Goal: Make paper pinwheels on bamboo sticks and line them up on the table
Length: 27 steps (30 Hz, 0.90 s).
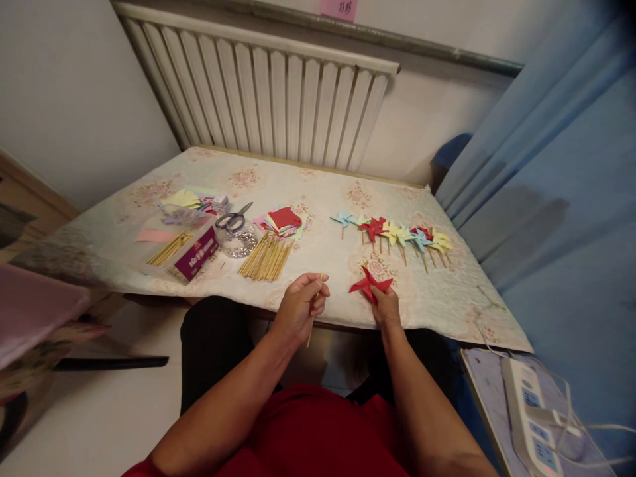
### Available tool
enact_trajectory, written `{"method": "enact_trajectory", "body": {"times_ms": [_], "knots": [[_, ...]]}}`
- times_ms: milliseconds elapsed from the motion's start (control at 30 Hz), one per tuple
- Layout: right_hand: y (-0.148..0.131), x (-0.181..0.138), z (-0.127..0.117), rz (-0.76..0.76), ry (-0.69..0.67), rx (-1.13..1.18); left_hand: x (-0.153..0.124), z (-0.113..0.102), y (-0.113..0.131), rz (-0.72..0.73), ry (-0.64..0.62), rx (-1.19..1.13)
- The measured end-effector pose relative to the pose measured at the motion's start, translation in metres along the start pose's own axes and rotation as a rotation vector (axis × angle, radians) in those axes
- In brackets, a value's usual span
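Note:
My left hand [303, 303] is closed round a thin wooden stick [311, 331], which slants down past the table's front edge. In my right hand [386, 308] is a red paper pinwheel [370, 283], pinched between thumb and fingers, its blades spread. The two hands are apart, and the stick and the pinwheel do not touch. A bundle of wooden sticks [267, 258] lies to the left of my left hand. Behind it is a stack of coloured paper squares [283, 222]. Beyond my right hand lies a row of pinwheels on sticks [392, 233] in blue, red and yellow.
Scissors [233, 218] rest on a clear tub of small metal pieces [238, 244]. Left of it stands a purple-fronted box [196, 255] with sticks. A radiator [278, 93] runs behind the table [328, 189]. At the lower right is a power strip [531, 417] with cables.

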State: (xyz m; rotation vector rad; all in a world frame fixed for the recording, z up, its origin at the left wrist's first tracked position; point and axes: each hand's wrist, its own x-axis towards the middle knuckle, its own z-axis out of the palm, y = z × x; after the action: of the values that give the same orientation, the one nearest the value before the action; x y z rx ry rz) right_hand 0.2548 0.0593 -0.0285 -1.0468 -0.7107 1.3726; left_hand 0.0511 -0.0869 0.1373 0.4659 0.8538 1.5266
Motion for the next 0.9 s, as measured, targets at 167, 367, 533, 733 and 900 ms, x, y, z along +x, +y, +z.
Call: {"method": "enact_trajectory", "body": {"times_ms": [167, 367, 533, 733, 900], "knots": [[0.0, -0.001, 0.001, 0.0, 0.008, 0.014, -0.001, 0.001, 0.0, 0.004, 0.003, 0.027], [-0.006, -0.003, 0.002, 0.041, 0.015, 0.035, 0.001, 0.0, 0.001, -0.012, 0.0, 0.033], [-0.03, -0.018, 0.019, 0.162, -0.067, 0.066, 0.003, -0.002, 0.002, -0.002, 0.017, 0.041], [-0.084, -0.07, 0.067, 0.021, -0.348, -0.039, 0.003, -0.005, 0.001, 0.039, 0.049, 0.095], [-0.127, -0.12, 0.093, -0.288, -0.671, -0.324, -0.002, -0.003, 0.003, 0.044, 0.028, 0.171]]}}
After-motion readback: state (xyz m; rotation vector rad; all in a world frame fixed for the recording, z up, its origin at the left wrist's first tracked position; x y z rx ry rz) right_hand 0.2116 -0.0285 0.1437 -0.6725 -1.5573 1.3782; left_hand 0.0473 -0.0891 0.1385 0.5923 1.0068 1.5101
